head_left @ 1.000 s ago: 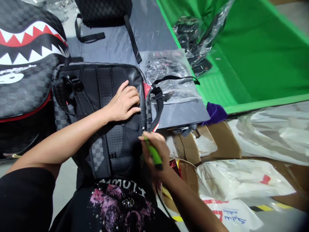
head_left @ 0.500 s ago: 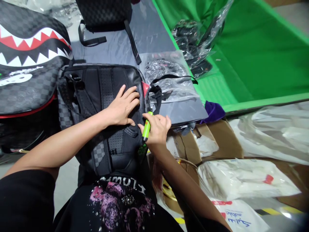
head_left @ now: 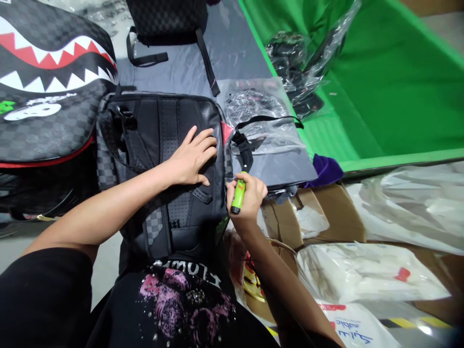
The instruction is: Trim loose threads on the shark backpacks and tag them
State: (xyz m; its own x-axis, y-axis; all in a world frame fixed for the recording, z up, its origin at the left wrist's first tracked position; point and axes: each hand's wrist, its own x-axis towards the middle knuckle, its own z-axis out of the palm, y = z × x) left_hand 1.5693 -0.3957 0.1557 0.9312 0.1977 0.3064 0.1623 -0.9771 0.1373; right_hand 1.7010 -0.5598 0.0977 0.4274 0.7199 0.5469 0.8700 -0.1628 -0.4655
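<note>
A black backpack (head_left: 170, 116) lies back panel up, its padded panel and straps showing and a grey checked pattern at its sides. Flat on the panel, fingers spread, rests my left hand (head_left: 194, 157). My right hand (head_left: 252, 195) is closed around a short bright green cylinder with a black end (head_left: 238, 193), at the backpack's right edge; its exact kind is unclear. Just above this hand, a black strap with a buckle (head_left: 243, 147) hangs off that edge. A red triangular patch (head_left: 226, 131) shows at the side.
A shark-mouth backpack (head_left: 54, 111) stands at the left, another dark backpack (head_left: 168, 21) at the back. Clear plastic packaging (head_left: 261, 108) lies on the grey table (head_left: 224, 48). Right are a green fabric bin (head_left: 391, 96) with wrapped goods, cardboard (head_left: 337, 212) and white plastic bags (head_left: 369, 270).
My right hand has moved slightly outward from the backpack's edge, still holding the green cylinder. My left hand stays pressed on the panel. The whole view has shifted a little.
</note>
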